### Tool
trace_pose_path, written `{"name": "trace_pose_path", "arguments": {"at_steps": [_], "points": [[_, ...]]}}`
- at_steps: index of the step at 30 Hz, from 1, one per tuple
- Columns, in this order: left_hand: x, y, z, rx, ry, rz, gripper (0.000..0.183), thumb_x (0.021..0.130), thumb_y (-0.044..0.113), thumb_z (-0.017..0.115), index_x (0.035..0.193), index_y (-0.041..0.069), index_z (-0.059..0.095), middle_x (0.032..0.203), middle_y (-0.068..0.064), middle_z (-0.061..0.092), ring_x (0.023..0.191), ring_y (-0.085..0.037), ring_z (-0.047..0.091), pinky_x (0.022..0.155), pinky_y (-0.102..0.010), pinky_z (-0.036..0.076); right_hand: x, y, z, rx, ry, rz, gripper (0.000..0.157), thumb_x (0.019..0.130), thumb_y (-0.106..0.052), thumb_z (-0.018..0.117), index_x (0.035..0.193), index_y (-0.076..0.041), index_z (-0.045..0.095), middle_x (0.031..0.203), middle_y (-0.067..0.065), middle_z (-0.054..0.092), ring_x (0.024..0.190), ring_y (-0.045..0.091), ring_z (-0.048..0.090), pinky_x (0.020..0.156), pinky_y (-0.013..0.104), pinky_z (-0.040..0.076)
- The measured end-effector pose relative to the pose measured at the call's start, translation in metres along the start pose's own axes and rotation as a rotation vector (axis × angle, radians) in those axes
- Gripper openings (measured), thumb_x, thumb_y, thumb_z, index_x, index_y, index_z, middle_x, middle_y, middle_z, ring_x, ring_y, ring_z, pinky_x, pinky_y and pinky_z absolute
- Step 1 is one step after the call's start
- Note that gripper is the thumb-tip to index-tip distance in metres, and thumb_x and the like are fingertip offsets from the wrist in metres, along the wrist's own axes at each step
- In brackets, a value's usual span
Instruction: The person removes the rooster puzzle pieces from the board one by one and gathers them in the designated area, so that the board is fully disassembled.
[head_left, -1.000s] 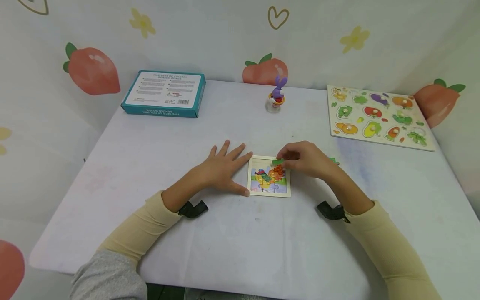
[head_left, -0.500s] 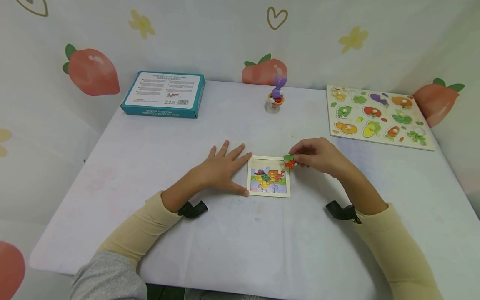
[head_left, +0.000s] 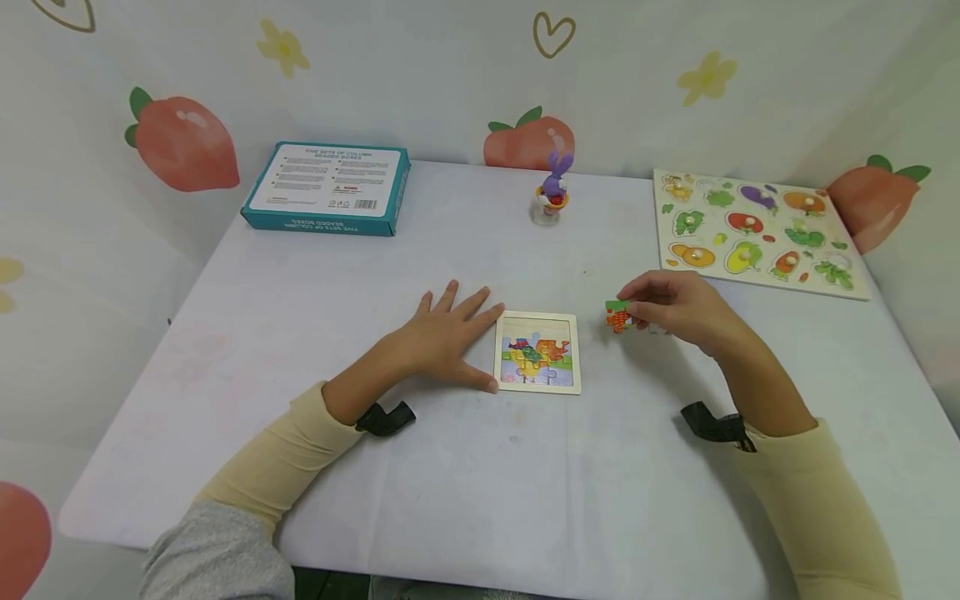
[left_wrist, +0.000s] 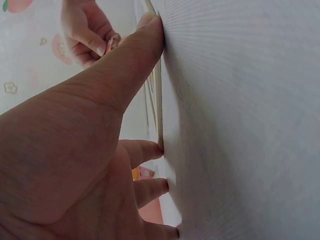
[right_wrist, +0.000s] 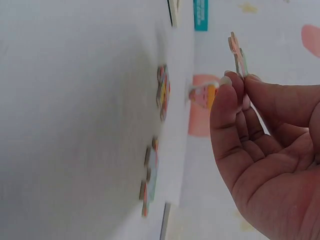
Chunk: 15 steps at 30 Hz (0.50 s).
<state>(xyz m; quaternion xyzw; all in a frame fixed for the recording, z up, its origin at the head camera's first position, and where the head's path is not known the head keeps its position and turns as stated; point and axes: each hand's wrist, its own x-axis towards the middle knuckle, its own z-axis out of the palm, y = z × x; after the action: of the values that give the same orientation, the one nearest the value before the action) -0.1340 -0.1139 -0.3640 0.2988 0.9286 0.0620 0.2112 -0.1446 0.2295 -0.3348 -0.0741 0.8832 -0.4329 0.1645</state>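
Observation:
A small wooden jigsaw puzzle in a pale frame (head_left: 537, 316) lies mid-table, with joined pieces in its lower part and bare board along the top. My left hand (head_left: 447, 340) has its fingers spread, thumb and forefinger touching the frame's left edge. To the right of the frame, my right hand (head_left: 686, 310) pinches a green and orange puzzle piece (head_left: 617, 317) between thumb and fingers, above the table. In the right wrist view, loose puzzle pieces (right_wrist: 163, 92) lie on the table near that hand; the head view mostly hides them behind it.
At the back left lies a teal box (head_left: 326, 187). A purple rabbit figure (head_left: 555, 185) stands at the back middle. A vegetable peg puzzle board (head_left: 761, 233) lies at the back right, just beyond my right hand. Fruit-printed cloth hangs behind the table.
My right hand has moved right with the puzzle piece, from over the frame's upper right corner to beyond its right side. My left hand has stayed in place.

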Motion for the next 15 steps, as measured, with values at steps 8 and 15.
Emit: {"name": "trace_pose_path", "arguments": {"at_steps": [8, 15], "points": [[0.000, 0.001, 0.001, 0.002, 0.008, -0.005, 0.113, 0.077, 0.075, 0.069, 0.163, 0.023, 0.017, 0.168, -0.009, 0.003, 0.149, -0.047, -0.006, 0.111, -0.070, 0.006, -0.009, 0.012, -0.014, 0.023, 0.043, 0.000, 0.024, 0.099, -0.009, 0.064, 0.118, 0.005, 0.065, 0.095, 0.012, 0.069, 0.078, 0.019, 0.064, 0.072, 0.028, 0.055], [0.000, 0.000, 0.000, 0.001, 0.004, -0.004, 0.112, 0.078, 0.075, 0.068, 0.163, 0.023, 0.016, 0.168, -0.009, 0.004, 0.149, -0.047, -0.006, 0.111, -0.070, 0.006, -0.016, 0.024, -0.027, 0.053, 0.055, -0.009, 0.027, 0.100, -0.010, 0.063, 0.121, 0.008, 0.062, 0.094, 0.005, 0.071, 0.079, 0.017, 0.066, 0.075, 0.021, 0.054]]}}
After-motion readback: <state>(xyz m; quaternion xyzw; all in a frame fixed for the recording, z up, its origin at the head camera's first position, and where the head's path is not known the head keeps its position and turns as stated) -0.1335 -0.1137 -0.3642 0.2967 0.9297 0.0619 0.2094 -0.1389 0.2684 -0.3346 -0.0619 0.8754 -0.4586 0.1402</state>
